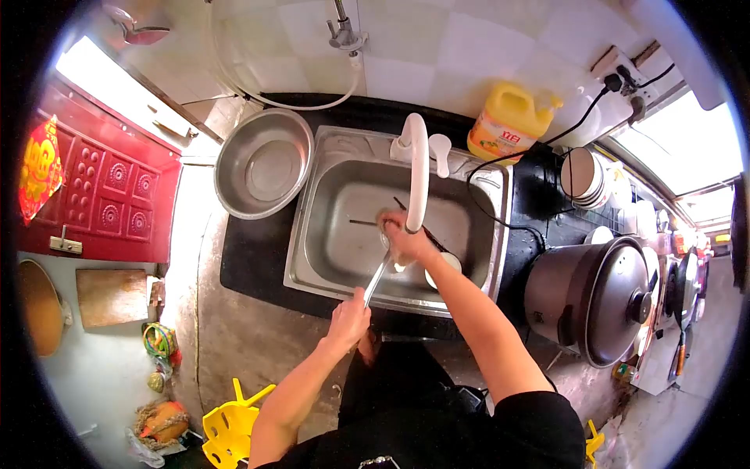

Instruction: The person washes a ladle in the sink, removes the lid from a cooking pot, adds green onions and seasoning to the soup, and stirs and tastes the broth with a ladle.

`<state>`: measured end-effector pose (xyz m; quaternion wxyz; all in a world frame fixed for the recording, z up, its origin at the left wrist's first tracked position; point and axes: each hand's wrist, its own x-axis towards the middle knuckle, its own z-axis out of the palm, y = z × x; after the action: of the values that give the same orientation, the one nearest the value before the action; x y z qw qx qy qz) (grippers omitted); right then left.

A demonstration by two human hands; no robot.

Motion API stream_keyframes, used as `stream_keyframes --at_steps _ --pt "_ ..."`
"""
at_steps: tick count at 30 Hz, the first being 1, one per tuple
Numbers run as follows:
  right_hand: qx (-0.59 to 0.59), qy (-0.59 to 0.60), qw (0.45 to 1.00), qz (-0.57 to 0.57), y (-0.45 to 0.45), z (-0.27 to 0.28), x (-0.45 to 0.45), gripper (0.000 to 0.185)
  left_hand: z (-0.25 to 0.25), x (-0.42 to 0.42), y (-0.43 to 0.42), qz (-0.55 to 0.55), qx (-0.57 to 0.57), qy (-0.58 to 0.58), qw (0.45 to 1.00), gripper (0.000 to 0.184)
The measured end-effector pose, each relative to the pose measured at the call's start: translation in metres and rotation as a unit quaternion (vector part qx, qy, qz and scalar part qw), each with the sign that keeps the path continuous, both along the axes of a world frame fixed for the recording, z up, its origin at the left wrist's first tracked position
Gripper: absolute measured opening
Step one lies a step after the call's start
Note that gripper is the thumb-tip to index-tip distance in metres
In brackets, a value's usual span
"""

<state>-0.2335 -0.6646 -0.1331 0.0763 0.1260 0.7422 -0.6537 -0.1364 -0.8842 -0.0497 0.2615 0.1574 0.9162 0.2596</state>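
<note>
Nearest the camera, a black shirt is seen, from which two bare forearms are stretched toward a steel sink let into the black table. By the left hand, at the sink's front edge, a long, silvery utensil is gripped, the fingers curled closely round its near end. The utensil is slanted over the front rim into the basin, where its far end is met by the right hand. The fingers there are bent inward around that end, so its shape is hidden; how firmly it is pressed cannot be told. Just above the right hand, the end of the white tap is seen, arched from the sink's back edge. A dark stick is seen on the sink floor, and a white bowl, partly covered by the right forearm, is placed toward the front right corner. Beyond the back right corner a yellow jug is stood; beside the left edge a wide metal bowl is set; beside the right edge a lidded pot is placed.
</note>
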Motion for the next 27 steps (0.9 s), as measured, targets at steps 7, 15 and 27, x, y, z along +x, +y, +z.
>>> stream_keyframes --at_steps 7,15,27 --pt "0.057 -0.081 0.989 -0.113 0.008 0.009 0.006 0.032 0.005 0.004 -0.008 -0.007 -0.001 0.018 1.000 0.024" --pt "0.062 -0.037 0.973 -0.219 0.003 -0.026 0.006 0.033 0.018 -0.004 0.002 0.072 0.086 -0.065 0.992 0.024" --pt "0.088 -0.067 0.988 0.109 0.034 -0.017 -0.015 0.037 0.005 -0.015 -0.021 -0.121 -0.054 0.073 0.988 0.016"
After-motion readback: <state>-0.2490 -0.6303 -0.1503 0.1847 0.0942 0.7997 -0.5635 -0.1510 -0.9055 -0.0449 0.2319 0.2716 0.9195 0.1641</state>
